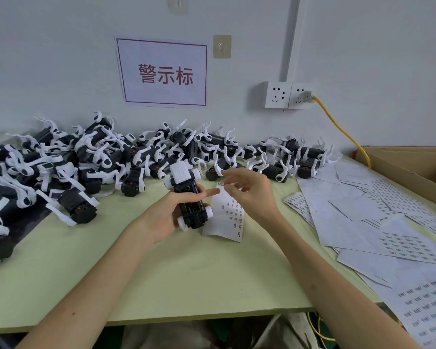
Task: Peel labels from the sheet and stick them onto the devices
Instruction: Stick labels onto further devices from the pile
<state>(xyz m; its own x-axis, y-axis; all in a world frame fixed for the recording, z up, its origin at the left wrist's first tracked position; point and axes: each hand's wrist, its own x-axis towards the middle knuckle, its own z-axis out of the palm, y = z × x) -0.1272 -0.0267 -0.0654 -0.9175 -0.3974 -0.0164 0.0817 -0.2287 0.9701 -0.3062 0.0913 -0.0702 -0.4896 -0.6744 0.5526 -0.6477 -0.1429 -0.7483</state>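
**Label held near the device, above the counter**

Cardboard box (410,170) stands at the far right, its flap open toward the wall; what is inside cannot be seen from this angle. Beside it, loose sheets (363,212) of printed labels overlap each other and cover the right part of the counter (186,273) down to its front edge, where some hang over.

The left hand (169,212) grips one black and white device (189,197) from below, with the fingers curled around its body and the forefinger stretched along its side. The right hand (249,195) is just beside it. Its thumb and one finger seem to pinch a small label (220,184), though the label is tiny and blurred; the other fingers are spread apart. A label sheet (227,217) lies on the counter under both hands, with some labels remaining on it.

A pile of devices (86,157) fills the left side and runs along the wall to the right. Between the pile, the sheets and the front edge there is a wide bare green area. A yellow cable (342,129) goes from the wall socket (300,95) down behind the box.
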